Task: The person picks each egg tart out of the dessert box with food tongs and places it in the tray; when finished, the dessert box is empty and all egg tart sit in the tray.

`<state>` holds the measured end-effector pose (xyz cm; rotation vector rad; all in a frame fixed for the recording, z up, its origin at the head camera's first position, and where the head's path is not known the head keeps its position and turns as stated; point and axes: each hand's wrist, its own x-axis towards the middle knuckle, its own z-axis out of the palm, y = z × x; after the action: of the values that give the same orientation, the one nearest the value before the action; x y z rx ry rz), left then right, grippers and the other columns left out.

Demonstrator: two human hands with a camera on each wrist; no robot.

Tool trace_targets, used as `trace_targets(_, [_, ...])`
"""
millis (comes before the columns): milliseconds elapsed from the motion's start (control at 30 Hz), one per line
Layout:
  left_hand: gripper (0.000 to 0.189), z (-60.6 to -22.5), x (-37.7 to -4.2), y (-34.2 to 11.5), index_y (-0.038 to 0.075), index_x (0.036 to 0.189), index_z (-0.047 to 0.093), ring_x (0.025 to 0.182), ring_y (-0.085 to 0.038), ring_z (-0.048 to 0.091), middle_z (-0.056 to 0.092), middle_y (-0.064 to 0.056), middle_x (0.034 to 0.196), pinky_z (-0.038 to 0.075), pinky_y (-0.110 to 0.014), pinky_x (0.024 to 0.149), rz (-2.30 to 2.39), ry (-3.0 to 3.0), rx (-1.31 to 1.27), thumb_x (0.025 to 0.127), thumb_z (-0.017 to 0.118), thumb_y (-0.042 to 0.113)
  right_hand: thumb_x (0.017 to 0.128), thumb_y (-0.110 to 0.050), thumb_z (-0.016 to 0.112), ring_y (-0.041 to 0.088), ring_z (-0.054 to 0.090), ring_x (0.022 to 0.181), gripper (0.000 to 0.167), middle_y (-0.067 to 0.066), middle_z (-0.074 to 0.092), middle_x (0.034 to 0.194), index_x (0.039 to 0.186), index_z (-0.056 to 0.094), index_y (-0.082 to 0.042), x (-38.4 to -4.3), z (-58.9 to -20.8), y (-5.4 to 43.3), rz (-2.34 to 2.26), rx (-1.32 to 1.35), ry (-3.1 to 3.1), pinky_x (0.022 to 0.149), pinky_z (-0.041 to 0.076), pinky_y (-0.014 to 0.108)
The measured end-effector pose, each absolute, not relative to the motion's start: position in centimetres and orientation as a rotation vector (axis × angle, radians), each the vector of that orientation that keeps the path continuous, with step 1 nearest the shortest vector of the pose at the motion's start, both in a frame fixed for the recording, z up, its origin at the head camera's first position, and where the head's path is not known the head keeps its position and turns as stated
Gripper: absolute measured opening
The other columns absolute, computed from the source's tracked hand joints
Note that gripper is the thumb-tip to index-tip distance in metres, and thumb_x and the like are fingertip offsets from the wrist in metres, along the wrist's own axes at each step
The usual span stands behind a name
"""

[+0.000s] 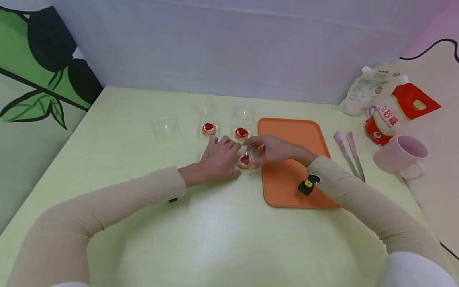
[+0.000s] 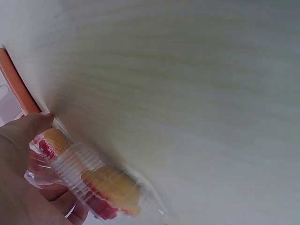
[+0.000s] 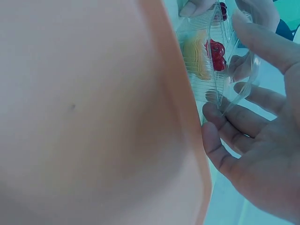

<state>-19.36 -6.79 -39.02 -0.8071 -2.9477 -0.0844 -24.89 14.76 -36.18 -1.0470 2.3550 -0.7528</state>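
A red-topped tart (image 1: 245, 160) sits in a clear plastic box with a raised lid (image 3: 255, 70) between the two hands. My left hand (image 1: 220, 159) holds the box from the left, thumb at its near side and fingers at its far side. My right hand (image 1: 274, 149) pinches the clear lid from the right, above the tray's left edge. Under my left palm, another boxed tart (image 2: 112, 187) shows in the left wrist view; in the head view the hand hides it almost wholly. Just behind stand two more tarts (image 1: 209, 128) in clear boxes with lids raised.
An orange tray (image 1: 297, 183) lies right of the boxes. Further right are two pink-handled knives (image 1: 353, 149), a pink mug (image 1: 399, 153), a red-and-white pouch (image 1: 387, 119) and a pale pouch (image 1: 365, 93). A clear plastic box (image 1: 166, 126) lies at the back left.
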Motion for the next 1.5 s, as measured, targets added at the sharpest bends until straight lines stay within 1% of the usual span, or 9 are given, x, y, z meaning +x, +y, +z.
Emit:
trace_targets(233, [0.068, -38.9, -19.2, -6.8, 0.011, 0.131, 0.055, 0.114, -0.025, 0.050, 0.065, -0.006, 0.126, 0.033, -0.045, 0.092, -0.057, -2.948, -0.816, 0.078, 0.076, 0.048, 0.081, -0.027, 0.084, 0.028, 0.053, 0.126, 0.075, 0.010, 0.059, 0.136, 0.145, 0.048, -0.010, -24.8, -35.9, 15.0, -0.756, -1.029, 2.369, 0.102, 0.046, 0.048])
trace_targets(433, [0.084, -38.8, -18.9, -6.7, 0.012, 0.144, 0.046, 0.121, -0.027, 0.048, 0.061, -0.007, 0.133, 0.033, -0.045, 0.093, -0.044, -2.966, -0.806, 0.077, 0.077, 0.051, 0.082, -0.026, 0.083, 0.030, 0.051, 0.130, 0.076, 0.011, 0.057, 0.140, 0.146, 0.046, -0.011, -24.9, -35.8, 15.4, -0.765, -1.033, 2.367, 0.106, 0.042, 0.052])
trace_targets(567, [0.087, -38.7, -18.9, -6.6, 0.013, 0.149, 0.041, 0.125, -0.027, 0.047, 0.057, -0.007, 0.136, 0.034, -0.046, 0.095, -0.067, -2.987, -0.811, 0.078, 0.078, 0.048, 0.083, -0.027, 0.082, 0.029, 0.053, 0.128, 0.076, 0.009, 0.058, 0.138, 0.148, 0.045, -0.012, -25.1, -35.6, 16.2, -0.748, -1.025, 2.373, 0.104, 0.043, 0.053])
trace_targets(867, [0.077, -38.7, -19.0, -6.3, 0.013, 0.147, 0.044, 0.122, -0.026, 0.048, 0.058, -0.004, 0.136, 0.035, -0.046, 0.094, -0.089, -2.976, -0.851, 0.081, 0.075, 0.040, 0.082, -0.028, 0.083, 0.030, 0.053, 0.127, 0.079, 0.010, 0.058, 0.138, 0.148, 0.044, -0.009, -25.3, -34.6, 18.6, -0.771, -0.969, 2.388, 0.102, 0.045, 0.054])
trace_targets(1067, [0.076, -38.9, -19.0, -6.3, 0.015, 0.147, 0.044, 0.121, -0.026, 0.048, 0.059, -0.004, 0.135, 0.035, -0.046, 0.092, -0.100, -2.976, -0.847, 0.081, 0.075, 0.039, 0.084, -0.028, 0.081, 0.030, 0.053, 0.125, 0.071, 0.011, 0.056, 0.140, 0.146, 0.048, -0.013, -25.4, -33.8, 19.3, -0.852, -0.953, 2.361, 0.102, 0.045, 0.054])
trace_targets(1200, [0.084, -38.8, -19.0, -6.4, 0.019, 0.150, 0.041, 0.123, -0.027, 0.047, 0.056, -0.005, 0.134, 0.034, -0.047, 0.093, -0.131, -2.988, -0.870, 0.079, 0.078, 0.045, 0.088, -0.026, 0.077, 0.027, 0.053, 0.126, 0.070, 0.012, 0.054, 0.144, 0.149, 0.046, -0.017, -25.6, -33.4, 19.4, -0.925, -0.939, 2.316, 0.102, 0.045, 0.051])
trace_targets(1333, [0.092, -38.0, -18.8, -6.6, 0.021, 0.150, 0.042, 0.126, -0.027, 0.045, 0.054, -0.006, 0.132, 0.034, -0.050, 0.097, -0.187, -2.995, -0.918, 0.075, 0.080, 0.058, 0.093, -0.028, 0.071, 0.026, 0.055, 0.124, 0.065, 0.014, 0.057, 0.140, 0.152, 0.042, -0.022, -25.7, -33.1, 19.3, -1.026, -0.892, 2.260, 0.103, 0.046, 0.049])
trace_targets(1400, [0.086, -37.6, -18.6, -6.9, 0.020, 0.146, 0.048, 0.124, -0.026, 0.046, 0.055, -0.006, 0.131, 0.035, -0.050, 0.098, -0.229, -2.972, -0.927, 0.076, 0.079, 0.059, 0.097, -0.029, 0.066, 0.029, 0.058, 0.123, 0.060, 0.015, 0.059, 0.139, 0.152, 0.041, -0.026, -25.6, -32.8, 19.3, -1.092, -0.844, 2.226, 0.104, 0.045, 0.048])
trace_targets(1500, [0.064, -36.9, -18.6, -7.4, 0.013, 0.134, 0.058, 0.114, -0.026, 0.053, 0.062, -0.007, 0.121, 0.041, -0.048, 0.096, -0.349, -2.866, -0.908, 0.085, 0.075, 0.050, 0.102, -0.035, 0.056, 0.034, 0.058, 0.126, 0.053, 0.016, 0.059, 0.140, 0.152, 0.040, -0.029, -25.5, -32.4, 19.1, -1.212, -0.743, 2.158, 0.105, 0.046, 0.047])
